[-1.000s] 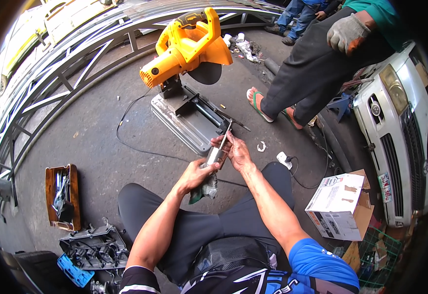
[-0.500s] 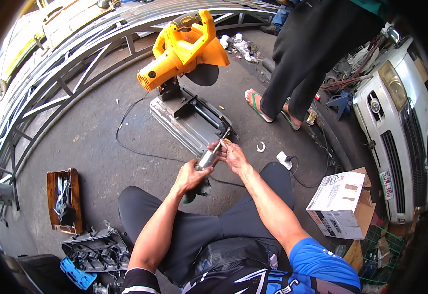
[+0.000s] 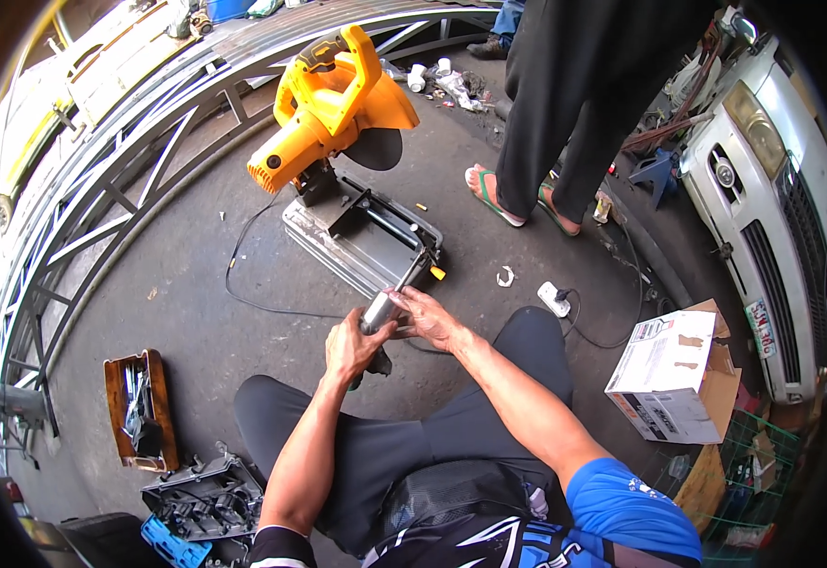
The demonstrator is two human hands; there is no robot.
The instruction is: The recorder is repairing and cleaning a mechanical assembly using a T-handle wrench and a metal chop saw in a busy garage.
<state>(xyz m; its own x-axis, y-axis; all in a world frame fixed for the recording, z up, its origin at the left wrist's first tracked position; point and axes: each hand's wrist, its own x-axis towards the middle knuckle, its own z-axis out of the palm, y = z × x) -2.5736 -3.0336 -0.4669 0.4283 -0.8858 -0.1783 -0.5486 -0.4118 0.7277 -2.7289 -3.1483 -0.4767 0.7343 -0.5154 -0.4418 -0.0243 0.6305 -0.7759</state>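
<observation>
In front of my knees, a hand-held tool (image 3: 376, 313) with a silver cylindrical barrel and a thin shaft points up and away; its darker rear end is partly hidden, so its exact kind is unclear. My left hand (image 3: 348, 348) is wrapped round the barrel's lower part. From the other side, my right hand (image 3: 429, 319) closes its fingers on the barrel's front end near the shaft. Just beyond the shaft tip lies the metal base (image 3: 333, 248) of a yellow chop saw (image 3: 330, 104), whose head is raised. Touching between shaft and base cannot be told.
A wooden tray of tools (image 3: 158, 398) and dark engine parts (image 3: 210, 497) lie left. On the right are a power socket (image 3: 553, 299), a cardboard box (image 3: 664, 369) and a vehicle front (image 3: 754, 246). A person in green-strapped flip-flops (image 3: 496, 197) stands beyond; a steel truss (image 3: 148, 170) crosses behind.
My right hand has drawn back from the thin shaft to the barrel's front end. The barrel has come slightly left, still in my left hand. The whole view has shifted a little.
</observation>
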